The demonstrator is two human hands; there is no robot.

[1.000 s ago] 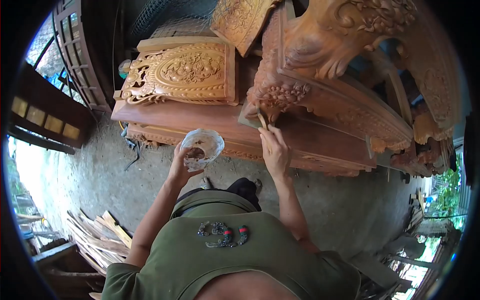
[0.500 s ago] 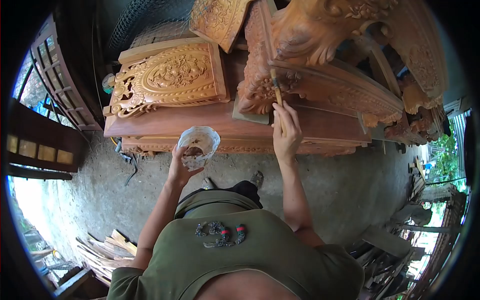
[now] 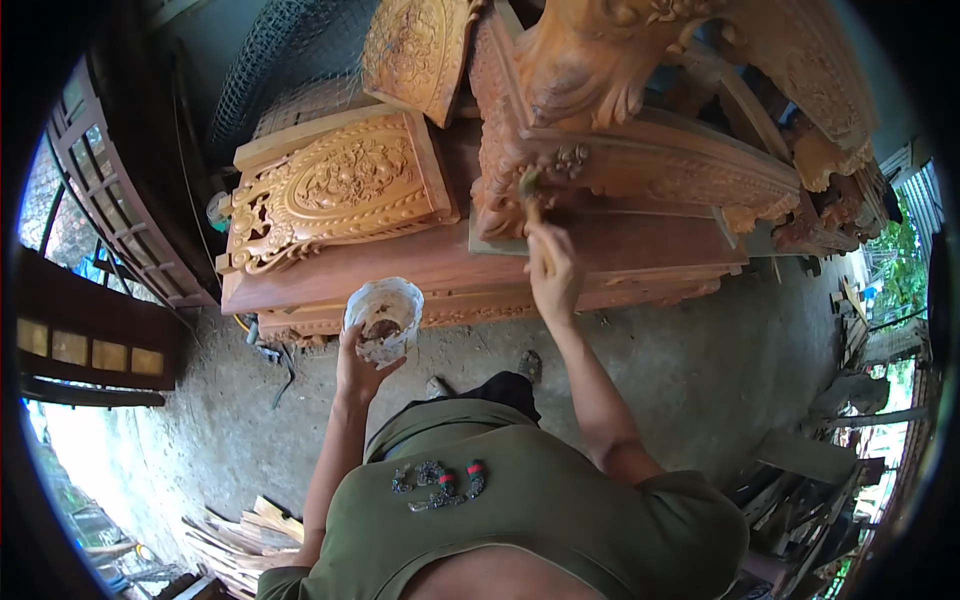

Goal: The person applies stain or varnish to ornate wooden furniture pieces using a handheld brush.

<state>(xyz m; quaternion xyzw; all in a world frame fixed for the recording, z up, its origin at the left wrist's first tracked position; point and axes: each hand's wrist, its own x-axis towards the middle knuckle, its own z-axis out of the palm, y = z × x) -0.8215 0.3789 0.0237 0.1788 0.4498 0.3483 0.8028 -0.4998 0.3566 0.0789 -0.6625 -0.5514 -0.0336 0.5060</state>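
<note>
My left hand (image 3: 362,368) is closed around a whitish plastic tub (image 3: 398,296), tipped so that brown residue shows inside. In my right hand (image 3: 554,272) is a paintbrush (image 3: 531,205), gripped by its wooden handle and a little blurred. Its bristles overlap the carved corner (image 3: 507,180) of a large reddish-brown wooden furniture piece (image 3: 665,170). That piece carries deep floral and scroll carving. It rests on a long, smooth wooden top (image 3: 340,268) with a carved lower edge.
A lighter carved panel (image 3: 345,185) lies left of the corner, with another carved panel (image 3: 412,55) behind it. Dark netting (image 3: 265,65) hangs at the back left. Wood scraps (image 3: 240,545) are piled at lower left on the concrete floor (image 3: 660,370), and more timber lies at right.
The brush has moved down and left across the carved corner, tilting the other way. My left hand still holds the tub. The whole view has shifted slightly.
</note>
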